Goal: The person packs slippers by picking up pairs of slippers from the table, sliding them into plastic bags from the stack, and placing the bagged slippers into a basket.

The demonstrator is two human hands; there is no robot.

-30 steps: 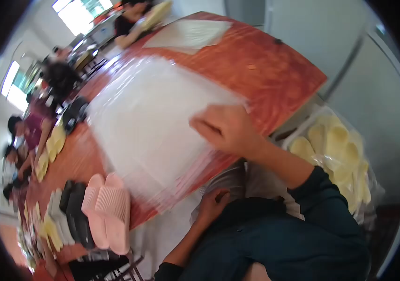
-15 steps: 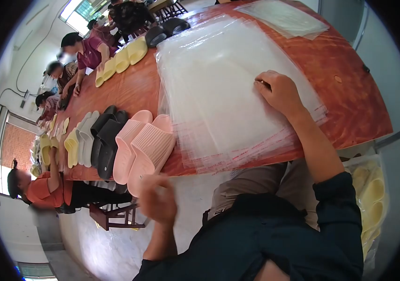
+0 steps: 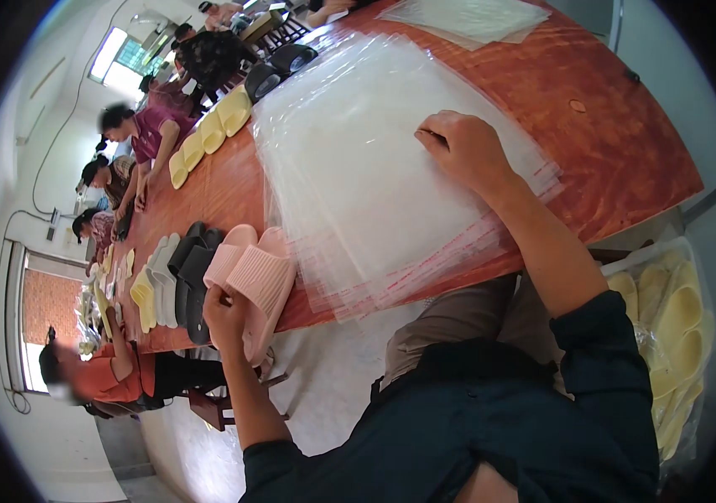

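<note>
My left hand (image 3: 225, 317) is closed on the front edge of a pink slipper (image 3: 236, 260), thumb and fingers pinched at its near end. Another pink slipper (image 3: 267, 272) with a ribbed strap lies right beside it. Over a broad stack of clear plastic bags (image 3: 349, 176) rests my right hand (image 3: 461, 144), its fingers curled and pressed together. Whether a bag edge is pinched in those fingers is hidden. Red print runs along the near edges of the bags.
Dark slippers (image 3: 194, 285), grey slippers (image 3: 163, 277) and yellow slippers (image 3: 144, 298) line the near table edge. More yellow slippers (image 3: 211, 130) lie farther back. A clear bag of yellow slippers (image 3: 668, 335) stands at right. Several people sit along the table's left side.
My left hand has moved up and left from below the table edge onto the pink slipper. My right hand stays over the bags, still curled. The camera view has shifted.
</note>
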